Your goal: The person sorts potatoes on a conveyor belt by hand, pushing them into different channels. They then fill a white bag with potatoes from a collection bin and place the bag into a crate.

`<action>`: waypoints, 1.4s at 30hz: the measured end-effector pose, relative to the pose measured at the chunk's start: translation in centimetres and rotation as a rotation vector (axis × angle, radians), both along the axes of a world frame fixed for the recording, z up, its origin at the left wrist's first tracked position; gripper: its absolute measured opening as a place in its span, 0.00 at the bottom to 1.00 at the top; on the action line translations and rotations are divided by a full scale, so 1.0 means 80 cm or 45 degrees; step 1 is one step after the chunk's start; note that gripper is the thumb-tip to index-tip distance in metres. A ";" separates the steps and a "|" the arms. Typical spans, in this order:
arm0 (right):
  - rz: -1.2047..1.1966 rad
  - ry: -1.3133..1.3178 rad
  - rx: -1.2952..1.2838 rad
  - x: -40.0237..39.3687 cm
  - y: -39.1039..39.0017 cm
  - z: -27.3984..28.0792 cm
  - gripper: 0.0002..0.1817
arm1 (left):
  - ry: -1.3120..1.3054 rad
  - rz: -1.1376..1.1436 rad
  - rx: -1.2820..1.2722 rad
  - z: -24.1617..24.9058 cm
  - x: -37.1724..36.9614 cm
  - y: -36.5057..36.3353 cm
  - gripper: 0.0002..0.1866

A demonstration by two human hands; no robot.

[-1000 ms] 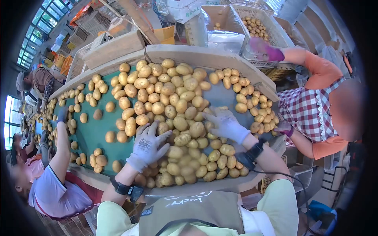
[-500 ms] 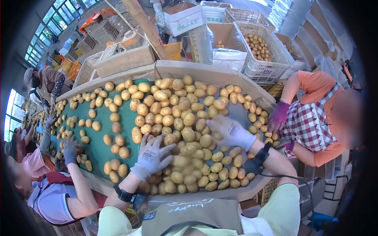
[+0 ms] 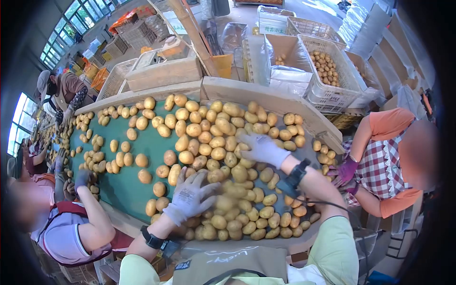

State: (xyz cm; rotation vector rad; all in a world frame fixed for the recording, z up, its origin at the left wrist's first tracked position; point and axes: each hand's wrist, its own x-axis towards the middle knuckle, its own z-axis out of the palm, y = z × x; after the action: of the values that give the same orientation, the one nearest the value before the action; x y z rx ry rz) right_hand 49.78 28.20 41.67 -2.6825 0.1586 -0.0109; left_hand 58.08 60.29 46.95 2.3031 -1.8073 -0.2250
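Note:
Many potatoes [image 3: 217, 141] cover the sorting table in front of me, piled thickest around my hands. My left hand [image 3: 191, 197], in a pale glove, lies on the near part of the pile with its fingers spread. Farther right, my right hand [image 3: 264, 150], gloved alike, reaches over the pile, its fingers stretched out against potatoes at its left. Neither hand is closed round a potato. A few potatoes between my hands and nearer me are blurred by motion. Black straps with small devices sit on both my wrists.
The green belt [image 3: 118, 183] carries scattered potatoes at left; a raised board [image 3: 266, 92] edges the far side. A co-worker in a checked apron [image 3: 377, 166] stands at right, others along the left. Beyond stand a crate of potatoes [image 3: 344, 95] and a lined box [image 3: 290, 76].
My right hand has shifted left across the pile, while my left hand stays spread on the near side. Potatoes on the belt have changed position. The right co-worker's gloved hands have come together.

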 end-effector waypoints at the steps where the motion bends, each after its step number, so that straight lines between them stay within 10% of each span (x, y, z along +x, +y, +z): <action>1: 0.139 -0.063 -0.250 -0.003 -0.018 0.020 0.27 | 0.024 0.002 -0.013 0.001 0.001 -0.002 0.22; 3: -0.296 -0.276 0.202 0.011 -0.082 0.049 0.32 | 0.026 -0.007 0.008 0.004 0.003 -0.009 0.21; 5: -0.547 -0.837 -0.176 0.017 -0.113 0.044 0.32 | 0.003 -0.027 0.025 0.003 0.001 -0.010 0.22; 10: -0.295 0.457 -0.081 -0.015 -0.078 -0.047 0.23 | 0.030 -0.037 0.022 -0.001 0.000 -0.009 0.21; 22: -0.426 -0.266 0.039 -0.178 0.020 -0.045 0.21 | 0.037 0.004 0.003 -0.003 0.001 -0.017 0.19; 26: 0.285 -0.511 -0.391 -0.133 -0.044 0.041 0.19 | 0.001 -0.026 -0.001 -0.002 0.001 -0.018 0.19; 28: -0.159 -1.064 -1.273 -0.085 -0.106 0.073 0.17 | -0.008 -0.036 0.029 0.002 0.001 -0.020 0.19; 30: -0.757 -1.202 -0.729 -0.039 -0.134 0.123 0.20 | 0.015 -0.024 0.055 0.001 0.001 -0.020 0.18; 34: -0.092 -0.478 0.194 -0.036 -0.028 0.022 0.18 | -0.021 -0.026 0.027 0.001 0.001 -0.020 0.20; 42: -0.203 0.396 -0.154 -0.111 0.027 -0.010 0.20 | 0.134 -0.011 0.018 0.002 -0.001 -0.010 0.22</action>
State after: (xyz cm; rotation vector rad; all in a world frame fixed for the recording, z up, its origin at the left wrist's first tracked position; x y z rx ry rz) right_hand 40.86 30.38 40.88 -2.7688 0.4823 0.3586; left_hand 57.98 59.46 47.12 2.2488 -1.7700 -0.3542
